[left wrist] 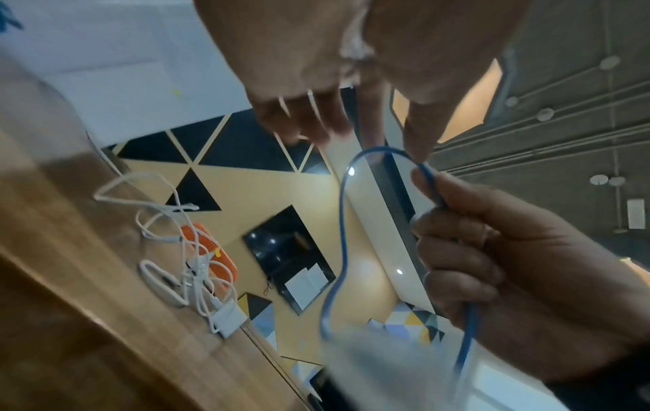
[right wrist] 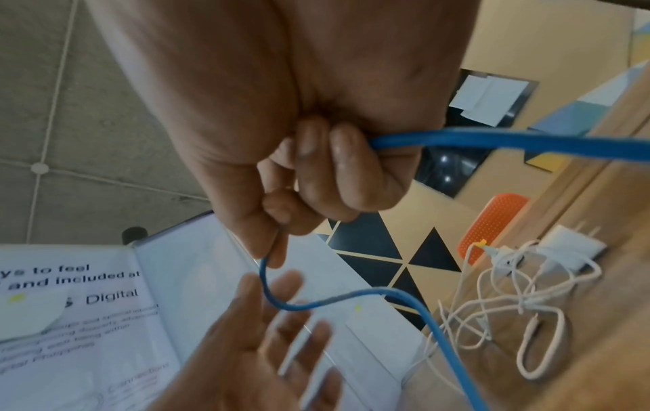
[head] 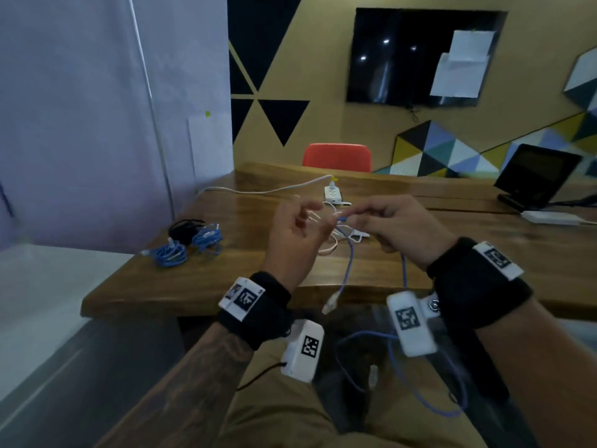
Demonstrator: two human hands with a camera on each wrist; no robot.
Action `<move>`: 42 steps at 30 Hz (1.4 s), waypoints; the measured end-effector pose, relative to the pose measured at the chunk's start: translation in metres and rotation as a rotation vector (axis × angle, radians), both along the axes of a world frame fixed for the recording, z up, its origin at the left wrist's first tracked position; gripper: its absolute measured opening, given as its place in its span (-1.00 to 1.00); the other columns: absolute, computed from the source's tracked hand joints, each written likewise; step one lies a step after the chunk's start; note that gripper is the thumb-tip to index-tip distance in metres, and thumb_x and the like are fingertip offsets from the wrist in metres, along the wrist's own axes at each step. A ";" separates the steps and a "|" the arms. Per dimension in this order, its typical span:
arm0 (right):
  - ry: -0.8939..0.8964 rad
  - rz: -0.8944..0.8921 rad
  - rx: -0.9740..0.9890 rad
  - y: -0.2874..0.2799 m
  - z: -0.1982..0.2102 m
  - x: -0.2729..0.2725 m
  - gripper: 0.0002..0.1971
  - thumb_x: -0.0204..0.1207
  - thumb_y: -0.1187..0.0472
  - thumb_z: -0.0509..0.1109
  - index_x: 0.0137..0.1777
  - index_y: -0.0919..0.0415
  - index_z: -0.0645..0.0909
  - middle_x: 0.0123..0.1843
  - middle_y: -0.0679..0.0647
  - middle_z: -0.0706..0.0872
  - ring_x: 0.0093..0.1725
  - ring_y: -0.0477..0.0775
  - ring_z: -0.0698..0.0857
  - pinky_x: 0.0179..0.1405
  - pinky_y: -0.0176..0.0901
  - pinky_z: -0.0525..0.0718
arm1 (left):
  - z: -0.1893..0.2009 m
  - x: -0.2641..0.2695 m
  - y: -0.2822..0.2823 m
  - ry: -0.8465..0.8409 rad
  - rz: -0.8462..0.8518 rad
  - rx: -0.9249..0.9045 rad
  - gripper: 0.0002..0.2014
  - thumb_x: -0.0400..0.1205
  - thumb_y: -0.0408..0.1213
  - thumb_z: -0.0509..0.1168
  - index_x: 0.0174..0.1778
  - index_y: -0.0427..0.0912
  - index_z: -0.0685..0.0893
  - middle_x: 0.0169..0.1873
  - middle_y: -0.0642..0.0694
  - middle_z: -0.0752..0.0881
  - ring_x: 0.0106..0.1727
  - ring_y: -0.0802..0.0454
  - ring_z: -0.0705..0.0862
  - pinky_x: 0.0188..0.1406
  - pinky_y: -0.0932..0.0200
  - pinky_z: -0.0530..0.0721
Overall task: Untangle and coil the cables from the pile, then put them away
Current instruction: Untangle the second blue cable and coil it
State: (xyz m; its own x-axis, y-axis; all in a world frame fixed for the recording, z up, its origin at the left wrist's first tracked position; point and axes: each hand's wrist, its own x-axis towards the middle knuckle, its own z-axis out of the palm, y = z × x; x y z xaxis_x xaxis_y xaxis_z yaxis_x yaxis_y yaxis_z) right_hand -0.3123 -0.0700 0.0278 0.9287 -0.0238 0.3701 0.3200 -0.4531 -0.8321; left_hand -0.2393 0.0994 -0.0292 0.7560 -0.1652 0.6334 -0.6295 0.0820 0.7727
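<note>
A blue network cable (head: pixel 350 257) hangs between my hands above the table's near edge. My right hand (head: pixel 365 216) pinches it near a bend, with the other fingers curled round it (right wrist: pixel 316 166). One clear plug (head: pixel 331 303) dangles below the table edge, and more of the cable loops over my lap (head: pixel 403 367). My left hand (head: pixel 302 226) is beside the bend, fingers spread and relaxed, holding nothing; the cable crosses in front of them (right wrist: pixel 267 319). A tangle of white cables (head: pixel 336 237) with a white charger (right wrist: pixel 570 253) lies on the table behind my hands.
Two coiled blue cables (head: pixel 171 253) (head: pixel 206 237) and a black bundle (head: pixel 185 227) lie at the table's (head: pixel 242 279) left end. Farther back are a white power strip (head: pixel 332 192), an orange chair (head: pixel 336 156), a laptop (head: pixel 536 176) and a white box (head: pixel 549 218).
</note>
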 end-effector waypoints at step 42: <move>0.181 -0.053 0.089 0.035 -0.125 -0.002 -0.82 0.74 0.20 0.30 0.11 0.18 0.75 -0.38 -0.06 0.69 -0.45 -0.14 0.61 -0.38 -0.27 0.60 | -0.053 -0.024 0.034 0.895 -1.051 -0.512 -0.80 0.63 -0.42 0.04 -0.02 -0.27 0.58 -0.42 0.02 0.42 -0.49 0.17 0.37 -0.36 0.24 0.49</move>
